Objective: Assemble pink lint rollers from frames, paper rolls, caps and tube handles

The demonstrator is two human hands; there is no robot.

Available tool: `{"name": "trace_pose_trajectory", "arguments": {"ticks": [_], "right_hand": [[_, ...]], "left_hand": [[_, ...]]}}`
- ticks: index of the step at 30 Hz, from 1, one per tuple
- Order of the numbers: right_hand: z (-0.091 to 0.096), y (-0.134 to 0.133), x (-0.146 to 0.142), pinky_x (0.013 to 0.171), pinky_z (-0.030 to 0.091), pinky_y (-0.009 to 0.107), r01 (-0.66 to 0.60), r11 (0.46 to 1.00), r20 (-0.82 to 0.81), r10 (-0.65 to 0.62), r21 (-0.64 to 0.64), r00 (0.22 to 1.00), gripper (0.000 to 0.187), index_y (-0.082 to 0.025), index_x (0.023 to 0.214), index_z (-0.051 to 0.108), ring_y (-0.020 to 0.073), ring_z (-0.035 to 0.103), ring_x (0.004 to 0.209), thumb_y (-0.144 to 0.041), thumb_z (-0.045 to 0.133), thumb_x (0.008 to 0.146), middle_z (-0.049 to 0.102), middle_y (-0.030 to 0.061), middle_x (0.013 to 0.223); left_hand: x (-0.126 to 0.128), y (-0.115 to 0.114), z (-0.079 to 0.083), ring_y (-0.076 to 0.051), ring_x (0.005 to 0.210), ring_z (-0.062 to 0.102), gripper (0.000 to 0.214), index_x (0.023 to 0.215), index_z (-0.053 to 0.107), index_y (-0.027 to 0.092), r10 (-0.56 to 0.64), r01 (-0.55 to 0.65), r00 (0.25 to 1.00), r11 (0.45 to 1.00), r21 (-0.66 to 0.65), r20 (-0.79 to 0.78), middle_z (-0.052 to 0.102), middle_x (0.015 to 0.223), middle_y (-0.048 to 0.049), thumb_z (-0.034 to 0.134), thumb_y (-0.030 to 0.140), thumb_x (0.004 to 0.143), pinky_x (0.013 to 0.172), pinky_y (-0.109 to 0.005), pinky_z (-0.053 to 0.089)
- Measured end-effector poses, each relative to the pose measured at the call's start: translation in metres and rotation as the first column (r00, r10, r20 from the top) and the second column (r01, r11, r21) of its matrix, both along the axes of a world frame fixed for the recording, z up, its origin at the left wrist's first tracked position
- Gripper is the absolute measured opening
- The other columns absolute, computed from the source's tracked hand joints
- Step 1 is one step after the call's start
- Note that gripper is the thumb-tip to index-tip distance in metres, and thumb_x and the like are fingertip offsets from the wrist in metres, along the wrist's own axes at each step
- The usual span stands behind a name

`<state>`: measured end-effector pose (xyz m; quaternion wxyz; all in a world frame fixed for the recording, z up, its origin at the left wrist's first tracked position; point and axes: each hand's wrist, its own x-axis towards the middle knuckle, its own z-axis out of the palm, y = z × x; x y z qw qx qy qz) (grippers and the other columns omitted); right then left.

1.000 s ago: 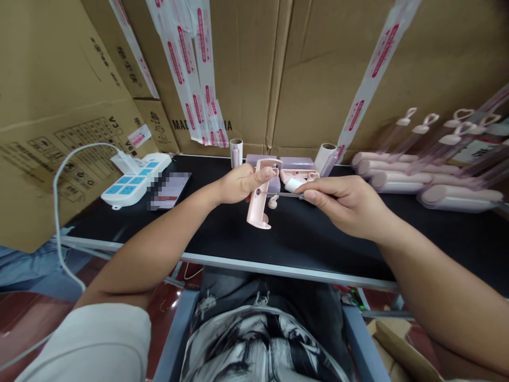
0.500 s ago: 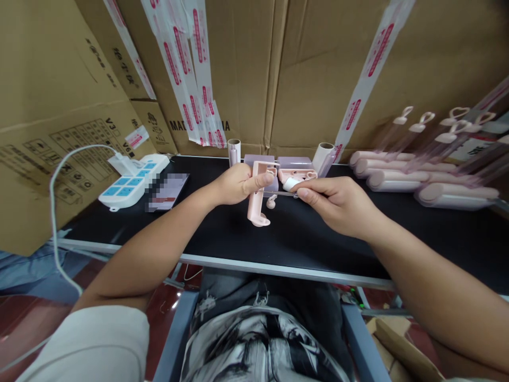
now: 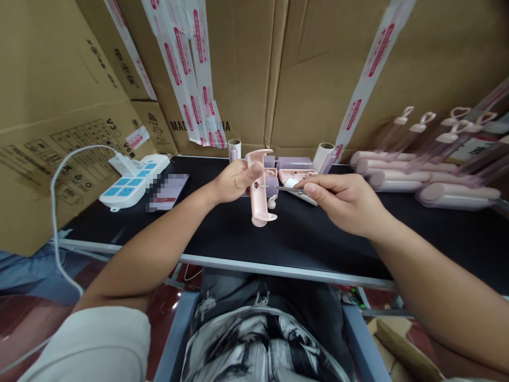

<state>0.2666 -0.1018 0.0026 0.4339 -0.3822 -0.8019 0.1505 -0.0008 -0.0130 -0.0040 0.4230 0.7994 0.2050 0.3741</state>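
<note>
My left hand (image 3: 238,180) grips a pale pink plastic bracket (image 3: 260,204) with a curved lip at each end, held upright above the table. The thumb presses its face near the upper part, above a small dark hole. My right hand (image 3: 338,199) pinches slim metal tweezers (image 3: 290,189). Their tips point left at the hole, and I cannot tell whether they touch it. A small pink looped piece (image 3: 272,201) lies just behind the bracket. A white-and-pink part (image 3: 292,182) rests partly under my right fingers.
Behind the hands stand white rolls (image 3: 323,156) and lilac blocks (image 3: 294,163). Several pink rollers with clear handles (image 3: 397,178) lie at the right. A power strip (image 3: 133,182) and a phone (image 3: 170,192) sit at the left. Cardboard (image 3: 310,69) walls the back of the black table (image 3: 238,239).
The bracket has turned in my left hand, so its inner face and hole now show. My right hand and the tweezers have shifted slightly right and up.
</note>
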Motion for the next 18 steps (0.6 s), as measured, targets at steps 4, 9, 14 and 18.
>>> {"name": "trace_pose_trajectory", "arguments": {"ticks": [4, 9, 14, 18], "right_hand": [[0.005, 0.000, 0.007, 0.062, 0.057, 0.033, 0.023, 0.999, -0.097, -0.028, -0.048, 0.995, 0.044, -0.024, 0.101, 0.086, 0.0221, 0.072, 0.068, -0.061, 0.062, 0.104, 0.074, 0.0031, 0.072], [0.014, -0.006, 0.016, 0.051, 0.045, 0.030, -0.012, 0.995, -0.142, -0.003, -0.101, 0.990, 0.039, -0.023, 0.107, 0.085, 0.0164, 0.060, 0.055, -0.060, 0.074, 0.096, 0.073, 0.0022, 0.071], [0.016, -0.008, 0.013, 0.056, 0.047, 0.030, 0.028, 0.997, -0.023, -0.030, -0.079, 0.999, 0.029, -0.023, 0.098, 0.083, 0.0172, 0.062, 0.061, -0.051, 0.073, 0.098, 0.073, 0.0012, 0.073], [0.011, -0.007, 0.010, 0.061, 0.047, 0.029, 0.010, 0.998, 0.110, -0.003, -0.065, 0.994, 0.029, -0.022, 0.089, 0.077, 0.0166, 0.061, 0.063, -0.043, 0.063, 0.103, 0.069, 0.0003, 0.071]], "left_hand": [[-0.004, -0.005, 0.007, -0.023, 0.090, 0.079, 0.059, 0.109, 0.074, 0.016, -0.139, 0.141, 0.990, 0.984, 0.107, -0.031, 0.080, 0.099, -0.0113, 0.072, 0.073, 0.091, 0.083, -0.034, 0.064], [-0.004, -0.006, 0.004, -0.025, 0.110, 0.077, 0.033, 0.117, 0.075, 0.016, 0.032, -0.016, 0.999, 0.910, 0.414, -0.033, 0.080, 0.115, -0.0130, 0.080, 0.040, 0.094, 0.101, -0.038, 0.060], [-0.006, -0.002, -0.005, -0.027, 0.118, 0.075, 0.037, 0.125, 0.073, 0.016, 0.150, -0.096, 0.987, 0.842, 0.531, -0.059, 0.078, 0.124, -0.0150, 0.078, 0.034, 0.094, 0.107, -0.042, 0.058], [-0.008, -0.001, -0.006, -0.026, 0.113, 0.076, 0.037, 0.124, 0.072, 0.015, 0.191, -0.131, 0.981, 0.772, 0.622, -0.031, 0.079, 0.120, -0.0146, 0.078, 0.034, 0.093, 0.103, -0.039, 0.060]]}}
